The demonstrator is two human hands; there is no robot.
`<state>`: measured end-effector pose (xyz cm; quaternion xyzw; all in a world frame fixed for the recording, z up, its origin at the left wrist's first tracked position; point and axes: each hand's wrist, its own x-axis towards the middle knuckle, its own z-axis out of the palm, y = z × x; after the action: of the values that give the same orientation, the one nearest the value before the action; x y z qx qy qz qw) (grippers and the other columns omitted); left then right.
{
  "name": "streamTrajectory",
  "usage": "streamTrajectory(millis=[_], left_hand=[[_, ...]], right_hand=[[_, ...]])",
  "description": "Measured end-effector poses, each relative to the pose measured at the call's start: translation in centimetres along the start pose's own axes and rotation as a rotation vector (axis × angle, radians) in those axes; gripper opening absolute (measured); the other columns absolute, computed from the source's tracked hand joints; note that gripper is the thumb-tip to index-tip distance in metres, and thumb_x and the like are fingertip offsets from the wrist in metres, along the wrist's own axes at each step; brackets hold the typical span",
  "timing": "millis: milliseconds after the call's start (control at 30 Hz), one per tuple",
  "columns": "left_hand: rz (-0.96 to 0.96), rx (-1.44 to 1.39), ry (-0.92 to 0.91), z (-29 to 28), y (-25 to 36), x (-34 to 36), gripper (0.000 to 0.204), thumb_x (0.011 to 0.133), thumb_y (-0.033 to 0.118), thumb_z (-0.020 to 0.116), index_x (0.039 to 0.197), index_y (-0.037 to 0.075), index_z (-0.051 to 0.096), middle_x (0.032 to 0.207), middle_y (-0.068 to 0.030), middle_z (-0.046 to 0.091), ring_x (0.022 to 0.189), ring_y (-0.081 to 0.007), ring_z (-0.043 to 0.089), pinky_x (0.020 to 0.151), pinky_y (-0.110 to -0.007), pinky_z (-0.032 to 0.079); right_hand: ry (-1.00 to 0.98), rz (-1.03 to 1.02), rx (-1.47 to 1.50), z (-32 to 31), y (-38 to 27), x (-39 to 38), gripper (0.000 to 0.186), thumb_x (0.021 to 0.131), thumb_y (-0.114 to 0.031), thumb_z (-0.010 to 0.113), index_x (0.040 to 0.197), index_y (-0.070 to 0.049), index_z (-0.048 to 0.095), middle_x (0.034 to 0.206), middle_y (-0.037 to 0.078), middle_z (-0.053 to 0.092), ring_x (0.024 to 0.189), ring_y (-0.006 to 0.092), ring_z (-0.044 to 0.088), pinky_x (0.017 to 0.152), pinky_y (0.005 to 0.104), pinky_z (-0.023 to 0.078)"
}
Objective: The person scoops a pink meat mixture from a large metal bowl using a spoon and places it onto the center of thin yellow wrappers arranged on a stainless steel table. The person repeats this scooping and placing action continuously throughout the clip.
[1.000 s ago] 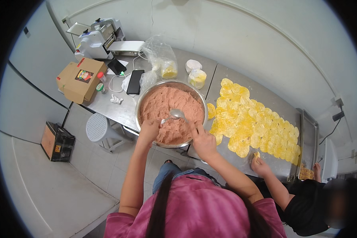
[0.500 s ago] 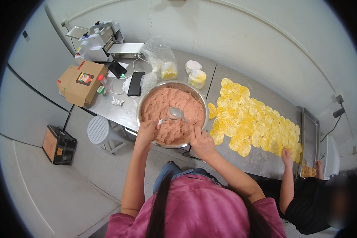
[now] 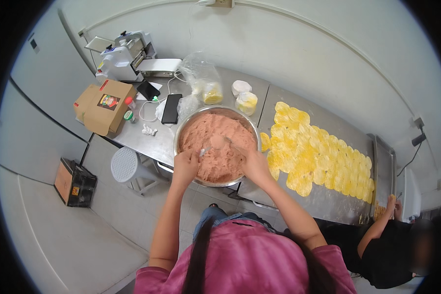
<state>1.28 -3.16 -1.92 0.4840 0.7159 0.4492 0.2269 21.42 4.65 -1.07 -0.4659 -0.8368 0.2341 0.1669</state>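
A wide metal bowl [image 3: 177, 132] in front of me is filled with pink ground meat [image 3: 206, 128]. Over its middle, my right hand [image 3: 256, 166] grips the handle of a metal spoon [image 3: 229, 140] at the right rim. A rounded lump of meat [image 3: 218, 141] sits at that spoon's end and covers its bowl. My left hand [image 3: 185, 167], closed at the near left rim, holds a second slim metal utensil [image 3: 203, 152], seemingly a spoon. Its tip lies low among the meat and is hard to make out.
Yellow round wrappers [image 3: 318, 152] lie overlapping on the right table, next to a metal tray [image 3: 384, 161]. A co-worker's hands [image 3: 393, 206] are at the tray's near end. Behind the bowl are a plastic bag [image 3: 201, 73], wrapped stacks [image 3: 246, 102] and a phone [image 3: 171, 109]; a cardboard box [image 3: 108, 105] stands left.
The right spoon's bowl, bare and shiny before, now carries a lump of meat. My right hand has turned slightly. The co-worker's hand has moved from the wrappers to the tray.
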Motion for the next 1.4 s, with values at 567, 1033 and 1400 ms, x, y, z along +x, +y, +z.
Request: streamTrajectory(millis=[567, 1033, 1400], left_hand=[[0.047, 0.405, 0.105, 4.4, 0.0, 2.2, 0.031, 0.083, 0.020, 0.051, 0.067, -0.005, 0.059, 0.065, -0.0259, 0.056, 0.063, -0.0412, 0.056, 0.059, -0.047, 0.044], [0.159, 0.373, -0.008, 3.2, 0.6, 2.5, 0.026, 0.082, 0.016, 0.053, 0.067, -0.005, 0.058, 0.063, -0.0247, 0.055, 0.062, -0.0411, 0.055, 0.057, -0.047, 0.042], [0.267, 0.688, -0.146, 5.1, 4.9, 0.2, 0.019, 0.082, 0.018, 0.049, 0.074, 0.005, 0.060, 0.064, -0.0213, 0.059, 0.059, -0.0349, 0.060, 0.056, -0.045, 0.047]], right_hand=[[0.092, 0.040, -0.320, -0.4, -0.9, -2.8, 0.026, 0.073, -0.006, 0.049, 0.096, 0.004, 0.053, 0.085, 0.020, 0.057, 0.060, 0.0315, 0.061, 0.050, 0.0391, 0.049], [0.073, -0.338, -0.567, -0.9, 0.8, -1.8, 0.041, 0.069, -0.004, 0.053, 0.106, 0.010, 0.048, 0.077, 0.015, 0.056, 0.058, 0.0231, 0.061, 0.044, 0.0293, 0.048], [-0.331, 0.283, 0.794, -3.7, 6.0, -0.2, 0.015, 0.078, -0.010, 0.057, 0.086, 0.000, 0.064, 0.051, -0.001, 0.044, 0.039, 0.0078, 0.040, 0.034, 0.0229, 0.027]])
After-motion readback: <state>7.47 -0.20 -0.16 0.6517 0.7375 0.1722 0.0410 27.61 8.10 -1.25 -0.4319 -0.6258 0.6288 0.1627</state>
